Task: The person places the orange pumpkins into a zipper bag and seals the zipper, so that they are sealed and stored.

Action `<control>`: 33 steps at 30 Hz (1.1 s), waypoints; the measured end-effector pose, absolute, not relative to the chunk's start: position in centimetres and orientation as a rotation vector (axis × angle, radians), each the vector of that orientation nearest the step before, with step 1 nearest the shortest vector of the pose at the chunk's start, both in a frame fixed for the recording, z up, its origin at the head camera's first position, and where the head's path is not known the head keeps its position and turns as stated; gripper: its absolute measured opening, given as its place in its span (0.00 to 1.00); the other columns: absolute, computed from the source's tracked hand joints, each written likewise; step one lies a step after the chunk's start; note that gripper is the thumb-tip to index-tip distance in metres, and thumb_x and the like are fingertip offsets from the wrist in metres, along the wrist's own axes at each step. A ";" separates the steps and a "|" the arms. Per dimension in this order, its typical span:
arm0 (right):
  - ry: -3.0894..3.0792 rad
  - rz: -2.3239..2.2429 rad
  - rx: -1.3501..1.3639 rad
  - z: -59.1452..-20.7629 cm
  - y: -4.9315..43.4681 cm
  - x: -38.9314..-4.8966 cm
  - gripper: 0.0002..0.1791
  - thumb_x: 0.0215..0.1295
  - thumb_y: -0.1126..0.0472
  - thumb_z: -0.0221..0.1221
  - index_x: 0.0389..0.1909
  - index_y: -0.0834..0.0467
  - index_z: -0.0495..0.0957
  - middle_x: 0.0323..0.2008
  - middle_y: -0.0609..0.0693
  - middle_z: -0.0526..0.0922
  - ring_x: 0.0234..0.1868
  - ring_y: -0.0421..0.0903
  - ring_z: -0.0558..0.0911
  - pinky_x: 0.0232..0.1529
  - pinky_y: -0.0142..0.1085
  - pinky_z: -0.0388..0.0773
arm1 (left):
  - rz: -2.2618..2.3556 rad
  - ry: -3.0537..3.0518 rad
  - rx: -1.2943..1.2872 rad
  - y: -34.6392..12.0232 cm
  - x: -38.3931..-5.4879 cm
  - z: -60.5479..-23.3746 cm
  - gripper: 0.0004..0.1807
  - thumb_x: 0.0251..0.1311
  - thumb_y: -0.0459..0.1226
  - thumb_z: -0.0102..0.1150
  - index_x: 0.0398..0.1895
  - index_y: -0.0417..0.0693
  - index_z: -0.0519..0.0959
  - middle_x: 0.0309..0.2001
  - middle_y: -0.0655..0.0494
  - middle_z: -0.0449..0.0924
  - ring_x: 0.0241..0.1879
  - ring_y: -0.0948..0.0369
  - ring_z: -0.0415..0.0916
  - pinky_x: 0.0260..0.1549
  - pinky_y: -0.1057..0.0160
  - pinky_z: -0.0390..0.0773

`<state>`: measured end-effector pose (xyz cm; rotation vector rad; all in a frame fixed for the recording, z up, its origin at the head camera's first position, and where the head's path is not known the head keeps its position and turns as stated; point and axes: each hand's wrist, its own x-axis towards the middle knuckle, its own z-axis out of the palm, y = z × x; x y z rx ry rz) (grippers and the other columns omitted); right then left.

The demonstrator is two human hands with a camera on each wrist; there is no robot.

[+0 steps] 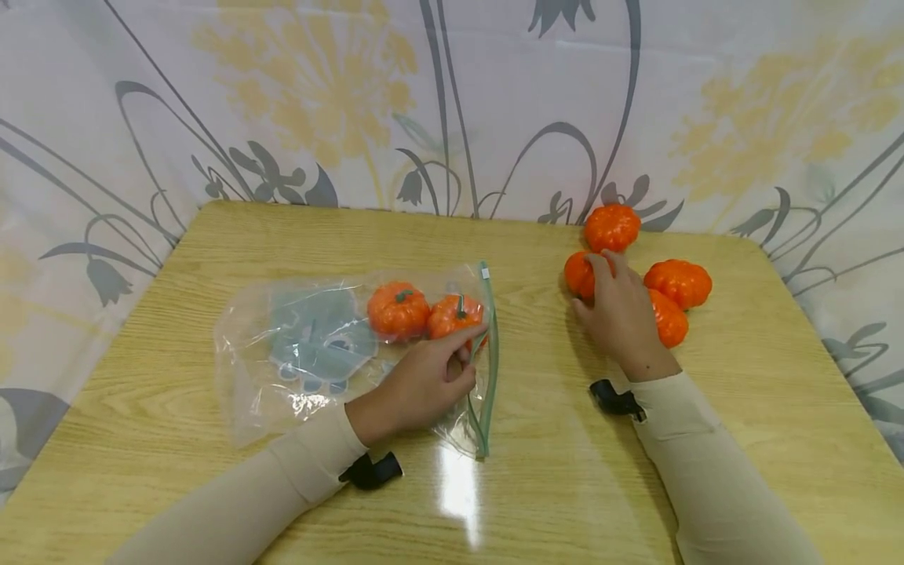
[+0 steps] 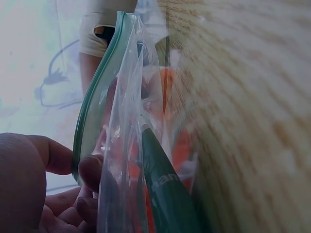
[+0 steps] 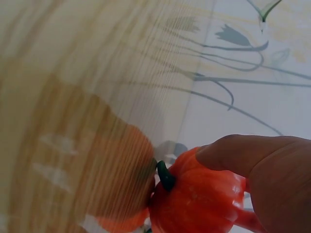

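Observation:
A clear zip bag point(image 1: 243, 384) with a green zip edge point(image 1: 493, 361) and a printed blue-green picture lies flat on the table. Two orange toy pumpkins with green stems, one left point(image 1: 397, 318) and one right point(image 1: 448, 315), are inside it near the mouth. My left hand point(image 1: 420, 384) pinches the bag's open edge between thumb and fingers; the left wrist view shows the two sides parted. Over to the right, my right hand point(image 1: 621, 318) grips another toy pumpkin point(image 1: 577, 275), thumb point(image 3: 228, 153) on its side, fingers partly hidden.
Around the right hand sit three more toy pumpkins: one behind point(image 1: 612, 227), one to the right point(image 1: 679, 284), and one partly covered by the hand point(image 1: 669, 320). The wooden table point(image 1: 537, 486) ends at a flower-patterned cloth point(image 1: 494, 110) at the back.

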<state>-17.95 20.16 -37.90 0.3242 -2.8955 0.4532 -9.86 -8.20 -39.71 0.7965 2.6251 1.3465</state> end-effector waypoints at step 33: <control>-3.064 0.606 0.245 -37.5 18.7 -17.5 0.34 0.73 0.46 0.50 0.78 0.48 0.56 0.64 0.70 0.68 0.49 0.69 0.79 0.47 0.62 0.77 | 1.308 2.656 0.770 -8.1 -9.7 -39.7 0.31 0.61 0.33 0.54 0.70 0.44 0.70 0.35 0.60 0.75 0.19 0.71 0.59 0.22 0.72 0.65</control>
